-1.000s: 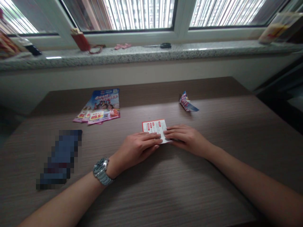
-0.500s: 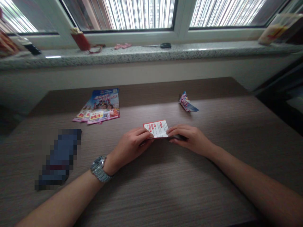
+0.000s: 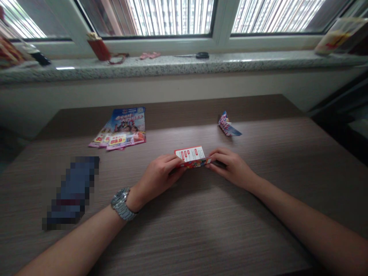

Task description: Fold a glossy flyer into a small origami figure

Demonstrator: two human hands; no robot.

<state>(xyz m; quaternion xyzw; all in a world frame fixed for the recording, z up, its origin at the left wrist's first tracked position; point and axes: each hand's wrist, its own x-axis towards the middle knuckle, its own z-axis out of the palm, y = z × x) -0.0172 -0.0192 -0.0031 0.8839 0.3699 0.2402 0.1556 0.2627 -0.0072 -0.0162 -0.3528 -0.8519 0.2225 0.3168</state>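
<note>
Small leaflet (image 3: pixel 189 154) at the middle of the table (image 3: pixel 178 226), white printed side up, near edge folded up to show a coloured strip. Left hand (image 3: pixel 161 170): thumb and fingers pinching the strip's left end. Right hand (image 3: pixel 233 168): thumb and fingers pinching its right end. Folded paper (image 3: pixel 228 126) far right; flyers (image 3: pixel 128 128) fanned far left, both clear of the hands. Risk, judged: uneven pull between pinches could skew the crease; a loosened grip could let the strip spring open.
</note>
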